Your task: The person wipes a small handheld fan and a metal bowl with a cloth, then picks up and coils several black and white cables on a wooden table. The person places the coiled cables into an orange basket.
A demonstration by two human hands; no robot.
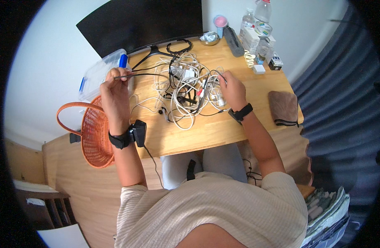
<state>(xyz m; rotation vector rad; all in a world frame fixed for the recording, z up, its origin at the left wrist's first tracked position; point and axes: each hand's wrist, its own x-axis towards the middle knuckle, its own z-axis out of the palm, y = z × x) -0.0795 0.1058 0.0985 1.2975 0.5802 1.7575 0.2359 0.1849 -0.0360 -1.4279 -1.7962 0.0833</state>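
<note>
A tangled heap of white and black cables (180,93) covers the middle of the wooden desk (165,142). Raised at the heap's left, my left hand (117,83) pinches a black cable (146,74) that runs back into the tangle. On the right side, my right hand (235,90) has its fingers closed around a black cable at the heap's edge; whether it is the same cable I cannot tell. Among the loops lie a white power adapter (189,74) and a red plug (199,92). Both wrists wear black straps, the left one carrying a small black device (140,133).
A monitor (143,24) stands at the back. To the left are a clear plastic box (100,74) and an orange wicker basket (95,139). At right lie a brown cloth pouch (283,107), a grey case (233,42), plastic bottles (247,21) and a small black box (275,62).
</note>
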